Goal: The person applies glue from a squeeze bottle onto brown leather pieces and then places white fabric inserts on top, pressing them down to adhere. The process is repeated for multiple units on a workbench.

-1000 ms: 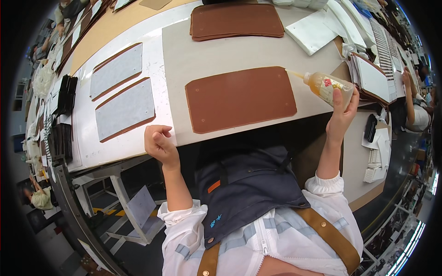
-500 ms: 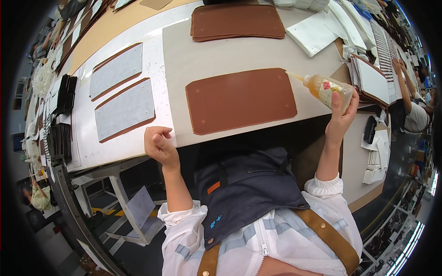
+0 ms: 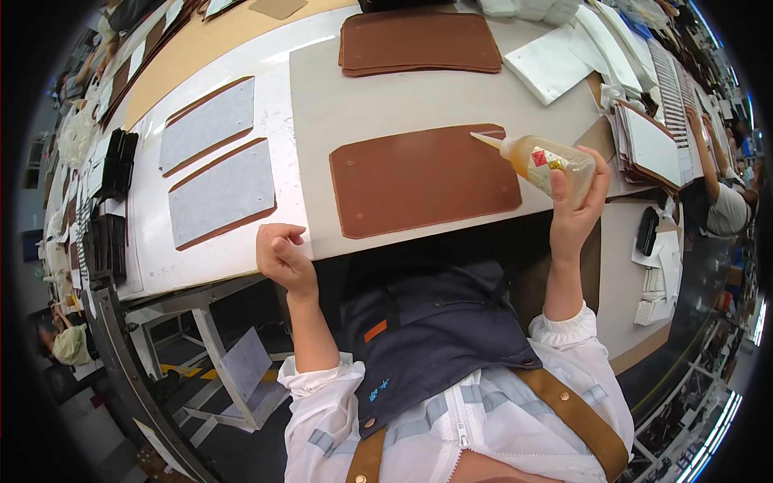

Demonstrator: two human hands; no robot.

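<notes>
My right hand [image 3: 578, 191] is wrapped round a clear squeeze bottle [image 3: 551, 165] of amber liquid, held tilted with its thin nozzle pointing left. The nozzle's tip is at the far edge of a brown leather-like panel [image 3: 423, 185], near its far right corner. A pale wet-looking streak lies by the tip; whether the tip touches the panel I cannot tell. At the table's front edge, left of this panel, my left hand [image 3: 283, 253] is loosely curled with nothing seen in it. Two brown panels with grey facings, a farther one [image 3: 208, 125] and a nearer one [image 3: 221, 193], lie beyond it.
A stack of brown panels [image 3: 420, 42] sits at the back of the table. White sheets [image 3: 551, 63] and a pile of boards [image 3: 648, 145] stand to the right. Black pieces [image 3: 113, 169] are stacked at the left edge. Other people work on both sides.
My right hand has brought the bottle left, so its nozzle has passed from the panel's right corner onto its far edge, where a streak now shows. My left hand has barely moved.
</notes>
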